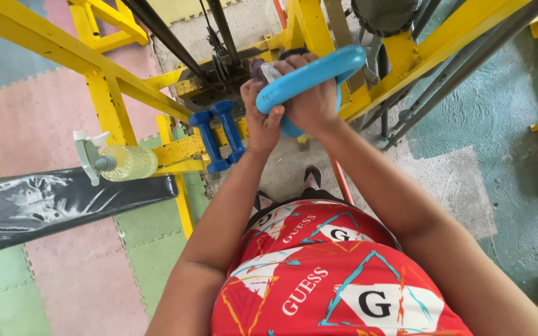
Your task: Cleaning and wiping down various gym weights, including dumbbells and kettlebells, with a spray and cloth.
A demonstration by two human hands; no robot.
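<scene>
My right hand (311,99) grips a light blue ring-shaped weight (319,70) and holds it up in front of me, above the floor. My left hand (260,117) is pressed against the ring's left end with a small purple and white cloth (264,70) bunched in its fingers. Both arms reach forward from my red patterned shirt. Two dark blue dumbbells (219,134) rest on a yellow frame rail just left of my left hand.
A spray bottle (116,162) of pale yellow liquid lies on the black padded bench (51,202) at left. Yellow steel exercise frames (113,93) with black bars cross the top. Coloured foam floor mats (26,118) lie at left, teal concrete floor (505,124) at right.
</scene>
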